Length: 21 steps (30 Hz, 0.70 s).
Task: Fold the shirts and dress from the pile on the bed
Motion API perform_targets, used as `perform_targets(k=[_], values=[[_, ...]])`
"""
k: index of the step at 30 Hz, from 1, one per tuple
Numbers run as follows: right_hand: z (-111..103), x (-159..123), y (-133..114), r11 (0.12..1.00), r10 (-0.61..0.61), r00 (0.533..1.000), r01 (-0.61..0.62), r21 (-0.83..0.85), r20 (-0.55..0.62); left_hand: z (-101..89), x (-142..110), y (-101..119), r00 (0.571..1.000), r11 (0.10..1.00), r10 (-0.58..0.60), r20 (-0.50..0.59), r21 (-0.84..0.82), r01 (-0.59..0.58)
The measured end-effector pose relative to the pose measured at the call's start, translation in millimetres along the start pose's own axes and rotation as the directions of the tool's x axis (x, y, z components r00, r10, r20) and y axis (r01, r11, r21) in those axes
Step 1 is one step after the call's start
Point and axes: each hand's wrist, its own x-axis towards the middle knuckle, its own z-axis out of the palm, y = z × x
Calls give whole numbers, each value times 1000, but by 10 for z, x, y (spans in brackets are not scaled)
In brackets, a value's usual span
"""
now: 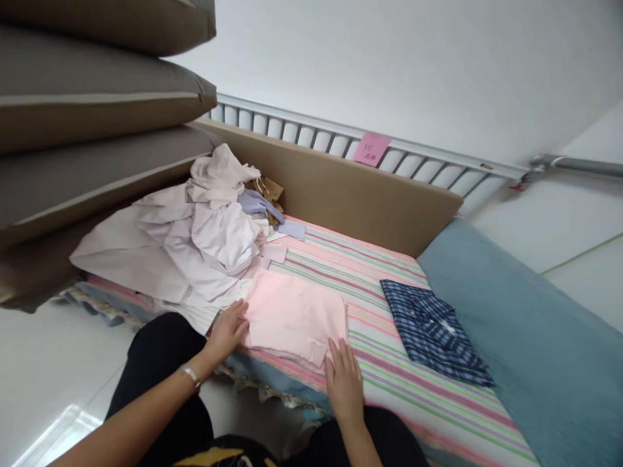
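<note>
A pale pink piece of clothing or cloth (294, 318), folded into a flat rectangle, lies on the striped sheet (403, 389) in front of me. Along its left edge rests my left hand (228, 331), fingers stretched out and touching the fabric. My right hand (345, 379) lies at the near right corner, its fingertips on the cloth and its fingers extended. Neither hand grips anything. To the right sits a folded blue plaid garment (431, 331), apart from the pink one. A loose heap of white clothes (195, 233) lies to the left, close to my left hand.
Brown cushions (97, 123) are stacked high at the left. A brown board (350, 194) stands against a metal rail (311, 123) with a pink note (372, 149) on it. Blue-grey bedding (525, 350) covers the right side. Lavender cloth (257, 205) lies behind the heap.
</note>
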Motion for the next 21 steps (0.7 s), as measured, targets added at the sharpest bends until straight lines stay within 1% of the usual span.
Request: perform_targets(k=[2, 3, 4, 5, 6, 7, 8, 9, 10, 11, 12, 14, 15, 16, 17, 18, 19, 20, 21], values=[[-54, -167, 45, 983, 80, 997, -75, 170, -18, -83, -79, 15, 989, 969, -147, -22, -201, 140], [-84, -246, 53, 951, 156, 988, -146, 274, -16, -128, -91, 32, 970, 930, -241, -13, -290, 227], [-114, -318, 48, 894, 250, 968, -232, 383, 3, -171, -83, 53, 940, 878, -342, 15, -353, 325], [-142, -383, 28, 810, 352, 935, -323, 490, 36, -210, -57, 76, 899, 822, -434, 57, -384, 421], [-165, -439, -6, 700, 448, 890, -405, 588, 79, -241, -14, 100, 855, 773, -509, 99, -385, 505], [-183, -483, -52, 576, 525, 842, -461, 675, 128, -264, 41, 121, 813, 736, -566, 132, -364, 571], [-196, -514, -107, 451, 573, 800, -487, 748, 175, -276, 105, 140, 782, 714, -604, 157, -330, 618], [-205, -532, -167, 339, 600, 771, -486, 805, 213, -279, 172, 155, 761, 703, -624, 178, -297, 646], [-213, -539, -229, 248, 616, 751, -470, 847, 236, -275, 238, 167, 750, 700, -632, 198, -271, 661], [-220, -539, -290, 183, 627, 738, -451, 874, 249, -267, 299, 176, 743, 698, -631, 220, -256, 669], [-229, -536, -351, 140, 636, 727, -437, 888, 258, -258, 352, 185, 734, 694, -632, 247, -241, 679], [-245, -535, -475, 82, 640, 714, -431, 899, 284, -246, 427, 205, 712, 679, -631, 308, -225, 698], [-249, -543, -543, 43, 625, 711, -444, 895, 322, -246, 446, 219, 703, 670, -627, 336, -227, 707], [-247, -556, -619, -10, 593, 707, -474, 881, 387, -248, 454, 236, 695, 659, -622, 359, -238, 713], [-238, -571, -703, -72, 540, 696, -522, 850, 473, -253, 451, 256, 692, 648, -616, 378, -256, 717], [-219, -586, -793, -134, 468, 676, -582, 802, 568, -259, 439, 278, 692, 638, -608, 389, -280, 718], [-191, -595, -886, -185, 389, 646, -643, 743, 656, -265, 419, 301, 696, 628, -600, 394, -308, 715], [-154, -595, -979, -221, 314, 615, -694, 686, 723, -271, 394, 326, 703, 617, -593, 394, -338, 710], [-111, -583, -1067, -247, 252, 593, -725, 643, 765, -276, 364, 353, 709, 605, -585, 393, -370, 705]])
